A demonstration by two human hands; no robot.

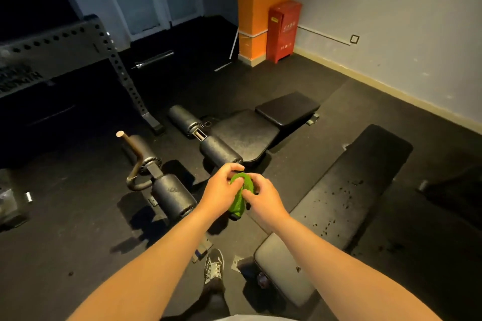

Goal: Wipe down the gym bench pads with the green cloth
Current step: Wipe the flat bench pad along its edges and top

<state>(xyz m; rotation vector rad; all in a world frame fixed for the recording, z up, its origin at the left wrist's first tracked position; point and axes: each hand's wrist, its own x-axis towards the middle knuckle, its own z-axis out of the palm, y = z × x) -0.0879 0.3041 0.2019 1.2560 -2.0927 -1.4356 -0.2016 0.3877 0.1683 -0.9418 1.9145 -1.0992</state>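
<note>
Step in hand, as I read it: getting the green cloth [238,199] folded into a wiping pad, no wiping begun. The cloth is up in the air between both hands, in front of the person, above the floor and touching no pad.

To do it well: fold to a flat, palm-sized pad w/ a clean face out, not a loose ball, since a ball skips over the vinyl. Then go to the long bench pad [360,185] just to the right, which shows dark specks [336,198] across its middle. Wipe in overlapping strokes along its length, refold to a fresh face, then the seat pad [281,266] near the feet. The far bench [245,135] and the roller pads [173,194] can follow.

Fingers: left hand [220,187] is curled over the cloth's top fold, fingers [230,168] bent close round it, a firm hold. Right hand [264,199] pinches the cloth's right edge w/ bent fingers and thumb, narrow gap. Whether the lower fingers of either hand also grip is hard to tell — the light is dim and the cloth hides them.

The cloth's tail hangs down below both hands.
</note>
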